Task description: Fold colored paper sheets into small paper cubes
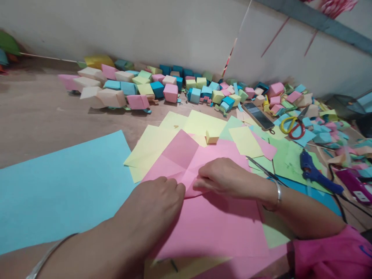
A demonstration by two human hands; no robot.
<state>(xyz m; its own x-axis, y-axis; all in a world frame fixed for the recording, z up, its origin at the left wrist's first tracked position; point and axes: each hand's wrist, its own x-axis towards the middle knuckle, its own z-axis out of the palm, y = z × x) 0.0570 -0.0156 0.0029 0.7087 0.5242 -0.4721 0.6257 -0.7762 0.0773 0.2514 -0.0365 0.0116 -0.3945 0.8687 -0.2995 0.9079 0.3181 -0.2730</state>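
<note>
A creased pink sheet of paper [180,151] lies in front of me, its near edge lifted and folded between my hands. My left hand [158,199] is closed, with curled fingers on the left part of that edge; its fingertips are hidden. My right hand [222,176] pinches the same edge a little to the right. Beneath them lies a larger, flat pink sheet [221,232]. Just beyond the creased sheet stands a small folded yellow paper piece [212,137]. Next to my right wrist are partly covered scissors with dark blades [261,166].
Several coloured paper boxes [170,93] line the wall. A large blue sheet [64,186] lies at left, yellow sheets [151,147] behind. To the right are a phone [258,115], red-and-yellow-handled scissors [296,126], a blue glue gun [318,174] and a magenta power strip [353,184] with cords.
</note>
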